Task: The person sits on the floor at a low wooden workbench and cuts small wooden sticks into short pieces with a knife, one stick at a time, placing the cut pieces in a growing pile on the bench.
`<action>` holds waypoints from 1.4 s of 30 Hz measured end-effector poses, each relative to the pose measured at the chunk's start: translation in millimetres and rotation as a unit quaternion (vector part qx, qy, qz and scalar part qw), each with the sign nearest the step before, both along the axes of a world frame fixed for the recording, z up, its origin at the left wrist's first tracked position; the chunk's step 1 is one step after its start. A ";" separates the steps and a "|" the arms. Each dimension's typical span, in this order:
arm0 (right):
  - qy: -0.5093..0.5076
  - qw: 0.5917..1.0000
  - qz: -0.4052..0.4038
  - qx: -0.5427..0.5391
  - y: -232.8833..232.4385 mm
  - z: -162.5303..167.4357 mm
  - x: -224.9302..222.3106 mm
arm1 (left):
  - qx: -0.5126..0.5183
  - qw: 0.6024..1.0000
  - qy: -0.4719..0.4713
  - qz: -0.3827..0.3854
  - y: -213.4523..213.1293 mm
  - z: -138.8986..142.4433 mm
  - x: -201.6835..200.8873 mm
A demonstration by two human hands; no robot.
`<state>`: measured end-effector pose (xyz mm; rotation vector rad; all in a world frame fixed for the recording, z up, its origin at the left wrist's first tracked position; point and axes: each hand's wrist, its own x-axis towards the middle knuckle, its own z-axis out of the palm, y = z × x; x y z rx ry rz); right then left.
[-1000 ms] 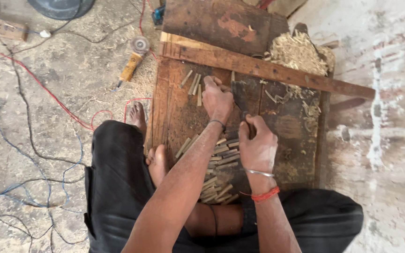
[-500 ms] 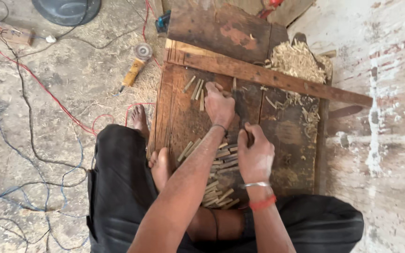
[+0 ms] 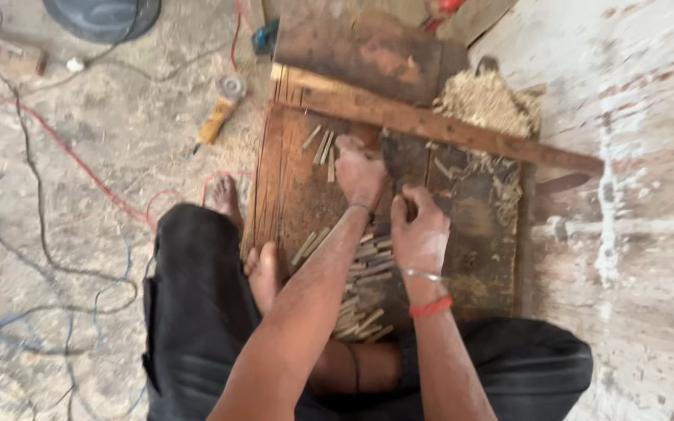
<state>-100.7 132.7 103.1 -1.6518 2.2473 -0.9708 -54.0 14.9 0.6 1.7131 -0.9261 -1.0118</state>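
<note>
We sit cross-legged on a dusty grey concrete floor (image 3: 79, 156) strewn with red and blue cables (image 3: 56, 140). A dark worn wooden board (image 3: 290, 195) lies ahead at twelve o'clock. Our left hand (image 3: 360, 173) presses down; right hand (image 3: 421, 228) fingers curl round a dark tool (image 3: 394, 156). Short pale wooden sticks (image 3: 360, 288) heap below.

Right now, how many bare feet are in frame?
2. One bare foot rests on the floor at the wooden board's left edge; the other foot lies on the board beside the left forearm. Nothing suggests any more are hidden.
</note>
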 end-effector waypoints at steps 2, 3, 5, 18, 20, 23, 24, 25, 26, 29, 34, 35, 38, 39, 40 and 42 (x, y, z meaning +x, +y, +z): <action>-0.032 0.999 -0.015 0.030 0.4 1.6 -1.1 | -0.009 1.000 -0.026 -0.002 0.1 2.1 2.0; -0.047 0.997 -0.020 0.051 -1.2 2.3 -1.1 | -0.007 0.999 -0.038 -0.001 -0.4 2.2 2.5; -0.033 0.999 -0.008 0.028 -12.4 0.2 -0.6 | 0.003 1.000 -0.018 -0.015 -2.4 1.0 2.8; 0.006 0.997 -0.036 0.066 -18.0 -2.9 1.1 | 0.002 1.000 0.015 -0.011 -2.7 -7.0 2.0; -0.005 0.998 -0.036 0.056 -16.8 0.0 0.4 | 0.017 1.000 0.011 -0.019 0.9 -3.7 3.0; -0.012 0.996 -0.043 0.080 -9.0 2.9 -1.2 | 0.007 0.999 -0.033 -0.013 -1.0 0.6 4.8; -0.009 0.994 -0.052 0.096 -4.7 3.8 -2.5 | -0.001 0.999 -0.051 -0.014 -0.1 1.5 3.4; -0.010 0.995 -0.043 0.087 -4.3 4.0 -3.3 | -0.003 0.999 -0.030 -0.015 -0.2 1.6 4.3; -0.009 0.996 -0.036 0.082 -1.7 4.0 -3.9 | -0.001 1.000 -0.008 -0.018 2.8 1.0 4.3; -0.006 0.997 -0.032 0.066 -3.9 2.9 -4.2 | 0.001 1.000 0.016 -0.017 2.6 -1.6 2.7; -0.012 0.998 -0.035 0.059 -7.9 2.7 -3.5 | -0.001 0.999 -0.044 -0.004 -2.3 -8.4 -3.1; -0.010 0.997 -0.025 0.066 -6.4 3.0 -2.9 | -0.005 0.999 -0.044 0.001 -2.2 -10.1 -2.2; -0.003 0.999 -0.013 0.031 -4.7 2.6 -2.6 | -0.013 0.999 -0.032 -0.003 -1.7 -13.4 -4.0; -0.007 1.000 -0.005 0.012 -6.8 1.3 -1.1 | -0.014 0.999 -0.033 0.001 -2.5 -14.1 -3.4; -0.001 0.999 -0.017 0.028 -7.6 0.0 0.5 | -0.006 0.999 -0.037 0.000 -1.7 -14.6 -2.8; 0.017 0.997 -0.045 0.059 -12.1 -2.3 2.9 | 0.009 0.999 -0.040 -0.004 -2.5 -14.0 -3.0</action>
